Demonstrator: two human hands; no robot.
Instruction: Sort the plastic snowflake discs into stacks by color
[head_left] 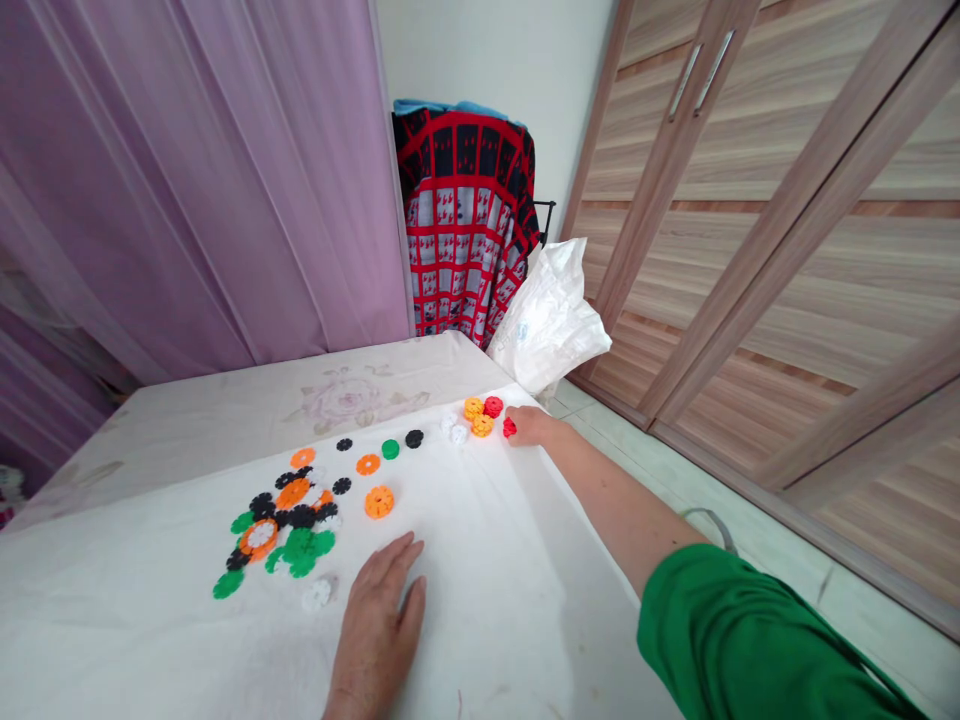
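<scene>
At the table's far right edge, my right hand (pixel 531 425) reaches out with its fingers closed at a red snowflake disc (pixel 509 428); part of the disc is hidden by the fingers. Beside it lie another red disc (pixel 493 406), stacked yellow discs (pixel 482 426) and white discs (pixel 458 434). My left hand (pixel 381 610) lies open on the white cloth, fingers stretched, holding nothing. Near it are an orange disc stack (pixel 379 502) and a white disc (pixel 318 593). Left of that spreads a mixed pile with green discs (pixel 301 551), black discs (pixel 302 516) and orange discs (pixel 293 493).
Loose black, green and orange discs form a line between the pile and the right-hand group. A white plastic bag (pixel 551 320) stands past the table's far right corner. Behind are a purple curtain (pixel 225 180), a patterned cloth (pixel 461 220) and a wooden wardrobe (pixel 750 230).
</scene>
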